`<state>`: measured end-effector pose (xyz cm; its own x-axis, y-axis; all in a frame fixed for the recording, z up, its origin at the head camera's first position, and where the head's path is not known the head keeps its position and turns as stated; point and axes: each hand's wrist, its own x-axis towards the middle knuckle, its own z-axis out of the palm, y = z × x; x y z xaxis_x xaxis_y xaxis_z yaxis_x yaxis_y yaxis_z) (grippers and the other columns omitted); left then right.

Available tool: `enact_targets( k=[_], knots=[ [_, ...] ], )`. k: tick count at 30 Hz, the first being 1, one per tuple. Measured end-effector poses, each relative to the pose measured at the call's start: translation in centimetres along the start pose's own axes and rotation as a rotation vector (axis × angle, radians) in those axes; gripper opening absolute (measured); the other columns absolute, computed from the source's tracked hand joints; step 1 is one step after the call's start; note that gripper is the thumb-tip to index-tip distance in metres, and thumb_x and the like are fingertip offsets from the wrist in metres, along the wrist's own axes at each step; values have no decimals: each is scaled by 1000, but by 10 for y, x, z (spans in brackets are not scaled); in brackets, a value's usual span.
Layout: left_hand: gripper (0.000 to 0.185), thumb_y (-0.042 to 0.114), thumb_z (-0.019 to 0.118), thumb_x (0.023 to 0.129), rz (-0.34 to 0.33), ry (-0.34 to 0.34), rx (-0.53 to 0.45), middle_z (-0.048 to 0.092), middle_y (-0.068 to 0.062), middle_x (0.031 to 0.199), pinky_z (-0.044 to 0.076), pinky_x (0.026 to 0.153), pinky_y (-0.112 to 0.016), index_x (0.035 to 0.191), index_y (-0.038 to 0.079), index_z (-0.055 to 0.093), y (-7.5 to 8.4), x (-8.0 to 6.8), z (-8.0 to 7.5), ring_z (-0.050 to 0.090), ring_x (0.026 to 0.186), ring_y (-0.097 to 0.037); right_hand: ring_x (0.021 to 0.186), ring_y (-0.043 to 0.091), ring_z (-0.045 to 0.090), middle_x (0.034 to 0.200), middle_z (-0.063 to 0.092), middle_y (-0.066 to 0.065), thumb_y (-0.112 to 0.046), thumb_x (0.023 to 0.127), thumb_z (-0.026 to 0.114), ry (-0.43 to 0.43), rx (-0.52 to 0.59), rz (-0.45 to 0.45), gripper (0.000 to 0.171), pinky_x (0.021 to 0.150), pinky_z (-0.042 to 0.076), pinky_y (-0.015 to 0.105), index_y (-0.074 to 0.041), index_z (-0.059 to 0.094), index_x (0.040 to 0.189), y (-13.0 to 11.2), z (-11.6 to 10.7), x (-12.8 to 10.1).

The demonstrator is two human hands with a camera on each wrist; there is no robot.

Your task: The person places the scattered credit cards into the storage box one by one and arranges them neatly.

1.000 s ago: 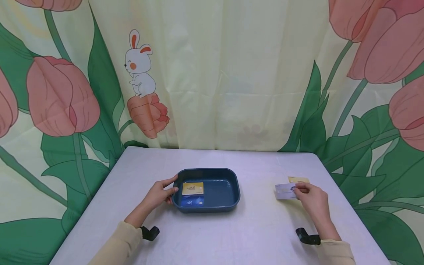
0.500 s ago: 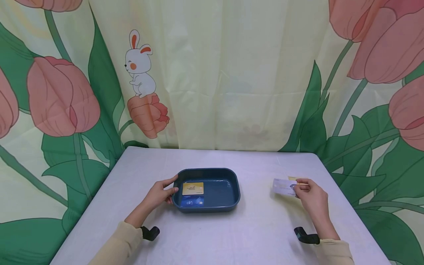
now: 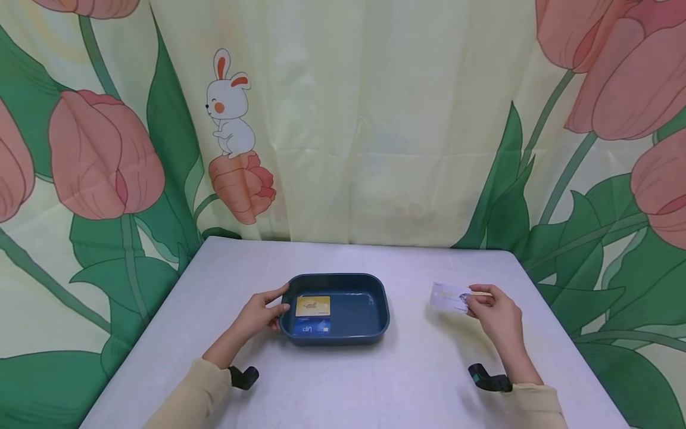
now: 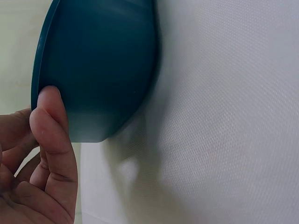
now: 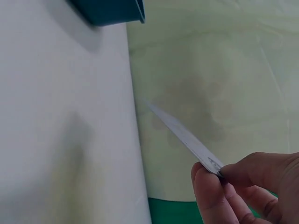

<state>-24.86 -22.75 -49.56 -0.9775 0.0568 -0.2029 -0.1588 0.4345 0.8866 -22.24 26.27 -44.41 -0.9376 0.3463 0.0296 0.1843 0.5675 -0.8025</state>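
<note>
A dark blue tray [image 3: 377, 298] sits mid-table with a yellow card [image 3: 312, 305] and a blue card [image 3: 311, 327] lying in its left half. My left hand [image 3: 270, 307] holds the tray's left rim, thumb on top and fingers against the outer wall. In the left wrist view a fingertip [image 4: 49, 100] presses the tray [image 4: 103, 60] just under its rim. To the right of the tray, my right hand [image 3: 479, 301] pinches a white card [image 3: 447, 296] by its right end and holds it above the table. The right wrist view shows that white card [image 5: 182, 133] edge-on, pinched in my right hand [image 5: 219, 179].
The table [image 3: 418, 369] has a pale lilac cover and ends at a tulip-and-rabbit curtain [image 3: 343, 137] along its far edge. Black wrist mounts [image 3: 243, 376] sit on both forearms. A corner of the tray [image 5: 112, 9] shows at the top of the right wrist view.
My right hand has lifted the white card off the table and carried it a little left, toward the tray. The left hand and the tray have stayed put.
</note>
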Motion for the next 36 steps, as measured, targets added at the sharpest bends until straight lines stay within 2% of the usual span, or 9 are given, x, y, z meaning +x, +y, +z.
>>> enact_targets(
  k=[4, 7, 10, 13, 15, 18, 22, 32, 36],
  knots=[
    [59, 13, 70, 99, 5, 5, -1, 66, -18, 104, 56, 59, -33, 155, 19, 50, 0, 1, 0, 58, 54, -18, 84, 19, 73, 120, 71, 28, -15, 100, 67, -6, 37, -6, 38, 69, 61, 23, 0, 60, 134, -6, 3, 1],
    [59, 12, 70, 99, 4, 1, -1, 66, -15, 100, 56, 58, -32, 155, 18, 50, 0, 1, 0, 58, 54, -17, 83, 18, 73, 120, 70, 29, -14, 99, 67, -22, 57, -7, 38, 71, 62, 26, 1, 59, 134, -10, 7, 1],
    [59, 12, 69, 99, 0, -6, 0, 62, -14, 88, 55, 58, -30, 155, 18, 49, 0, 1, 1, 58, 54, -16, 80, 16, 73, 119, 70, 28, -14, 99, 66, -44, 76, -5, 38, 72, 62, 28, 1, 58, 133, -13, 12, 1],
    [59, 12, 69, 99, 0, -4, -2, 60, -12, 86, 55, 58, -30, 155, 18, 50, -1, 1, 1, 58, 54, -16, 78, 13, 73, 118, 70, 30, -12, 99, 66, -68, 105, -7, 37, 72, 62, 28, 2, 57, 132, -16, 17, 1],
    [59, 12, 69, 99, 3, -2, -4, 62, -14, 92, 55, 58, -30, 155, 18, 50, 0, 0, 1, 58, 54, -17, 77, 13, 73, 118, 70, 30, -11, 99, 66, -82, 121, -4, 36, 71, 62, 28, 2, 57, 131, -19, 20, 1],
    [59, 12, 70, 99, 8, 3, -4, 66, -20, 115, 56, 58, -32, 154, 19, 51, -1, 1, 1, 59, 54, -18, 77, 13, 73, 119, 69, 31, -10, 99, 66, -97, 144, -2, 34, 72, 62, 28, 2, 56, 130, -24, 24, 0],
    [59, 12, 70, 99, 13, 7, -3, 60, -23, 137, 57, 59, -35, 154, 19, 51, -2, 1, 1, 59, 53, -18, 77, 13, 73, 118, 69, 30, -11, 99, 67, -107, 168, -8, 34, 73, 62, 30, 2, 56, 129, -31, 29, 0],
    [59, 15, 70, 99, 3, 2, -16, 62, -23, 130, 56, 59, -33, 154, 21, 50, -3, 1, 1, 60, 54, -19, 76, 14, 74, 114, 71, 28, -11, 99, 68, -127, 198, -34, 29, 70, 62, 28, 1, 58, 124, -47, 46, -2],
    [59, 15, 70, 99, -5, 2, -12, 62, -23, 131, 55, 58, -31, 155, 21, 50, -2, 0, 1, 59, 54, -19, 78, 20, 75, 110, 73, 26, -12, 100, 69, -132, 198, -52, 25, 68, 62, 25, 0, 60, 119, -52, 53, -5]
  ],
)
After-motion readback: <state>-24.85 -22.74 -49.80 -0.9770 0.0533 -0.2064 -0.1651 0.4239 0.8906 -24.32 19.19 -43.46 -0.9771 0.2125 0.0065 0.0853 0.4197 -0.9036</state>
